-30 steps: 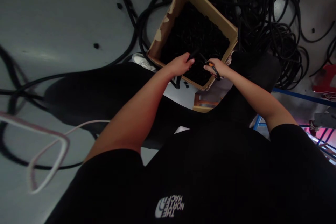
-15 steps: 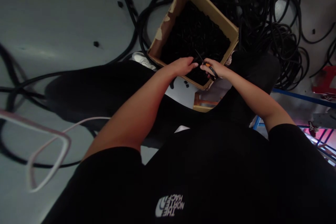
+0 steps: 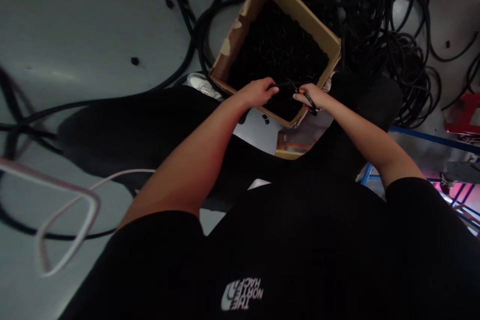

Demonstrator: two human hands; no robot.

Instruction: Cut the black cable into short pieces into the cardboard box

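Over the near edge of an open cardboard box (image 3: 309, 14), my left hand (image 3: 259, 92) is closed on a thin black tube (image 3: 283, 84), perhaps a cable, which sticks out toward the right. My right hand (image 3: 315, 96) grips scissors (image 3: 310, 102) with black and orange handles. Their dark blades point up and left and lie at the tube; whether they touch it I cannot tell. Many short black pieces (image 3: 277, 42) fill the box below my hands. The box stands between my legs.
A big tangle of black tubing (image 3: 397, 55) lies on the floor behind and right of the box, with more loops at left. Small black bits (image 3: 135, 61) are scattered about. A white cord (image 3: 92, 205) hangs at lower left. A blue frame (image 3: 431, 139) and a red object (image 3: 465, 114) are at right.
My right hand has moved a little to the right with the scissors, away from my left hand. More of the black tube now shows between the hands.
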